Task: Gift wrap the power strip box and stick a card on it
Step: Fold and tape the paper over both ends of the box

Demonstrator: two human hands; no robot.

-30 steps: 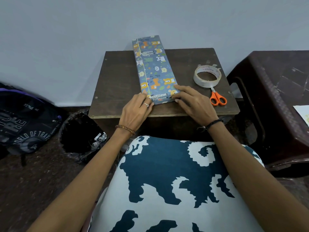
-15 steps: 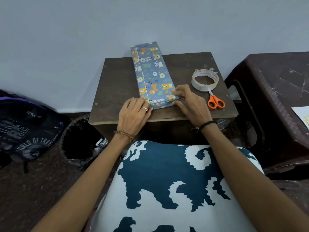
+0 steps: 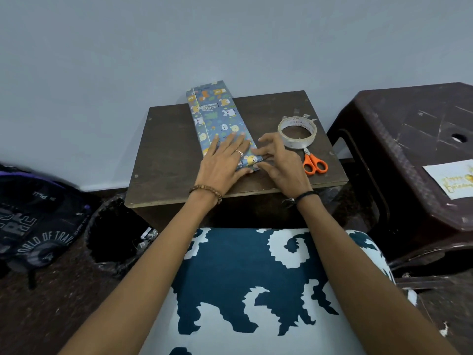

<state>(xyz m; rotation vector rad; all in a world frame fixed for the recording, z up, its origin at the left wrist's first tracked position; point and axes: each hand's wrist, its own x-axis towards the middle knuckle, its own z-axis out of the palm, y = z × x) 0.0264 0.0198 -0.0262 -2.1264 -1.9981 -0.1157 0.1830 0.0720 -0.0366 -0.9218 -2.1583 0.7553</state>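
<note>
Left hand (image 3: 225, 161): flat, fingers straight, pressing on the near end of the wrapped box (image 3: 220, 121). Right hand (image 3: 280, 160): fingers bent, fingertips pinching the paper fold at the box's near right corner. Box: lengthwise on small wooden table (image 3: 166, 149). Beyond: scissors (image 3: 314, 163), tape roll (image 3: 297, 131). Card (image 3: 450, 179): on right-hand stool (image 3: 409, 129).

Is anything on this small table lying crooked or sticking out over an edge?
Yes. The long box in blue animal-print paper lies askew on the dark wooden table, and its far end juts past the table's back edge. The clear tape roll and orange-handled scissors look ordinary.
</note>
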